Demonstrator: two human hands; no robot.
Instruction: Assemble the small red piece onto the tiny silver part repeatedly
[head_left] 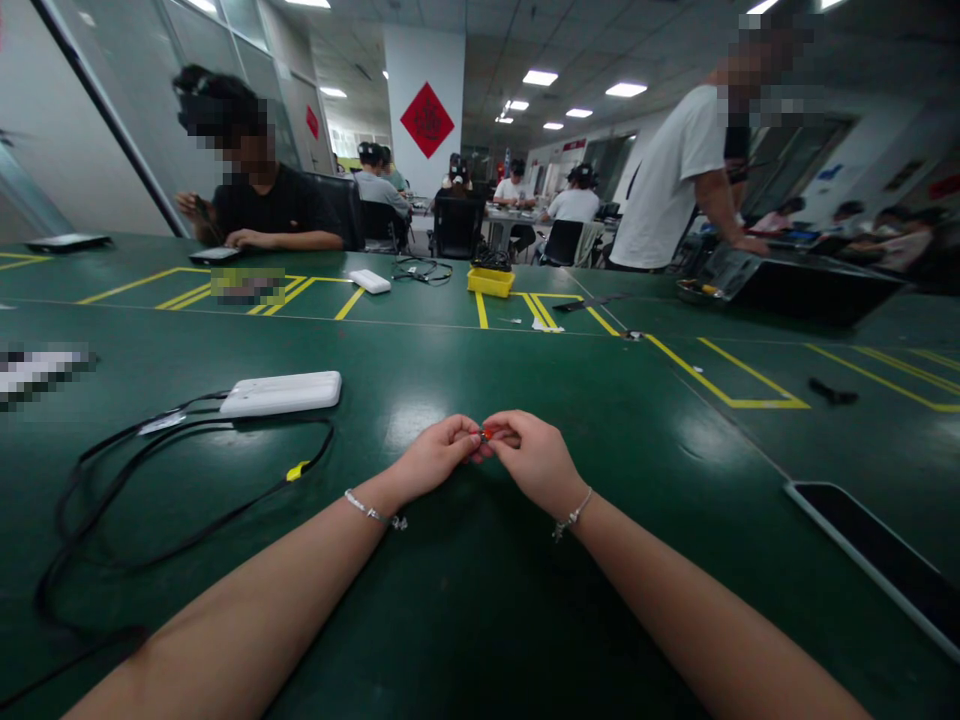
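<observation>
My left hand (pixel 439 452) and my right hand (pixel 531 455) meet above the green table (pixel 465 620), fingertips nearly touching. Between them is a tiny red-orange and dark object (pixel 485 436), mostly hidden by the fingers. Both hands are closed in a pinch on it; its kind is too small to tell. Each wrist wears a thin silver bracelet.
A white power bank (pixel 282 394) with looping black cables (pixel 124 470) lies at the left. At the right is a dark tablet-like device (pixel 885 565). Farther back stands a yellow bin (pixel 490 281). A seated person and a standing person are across the table.
</observation>
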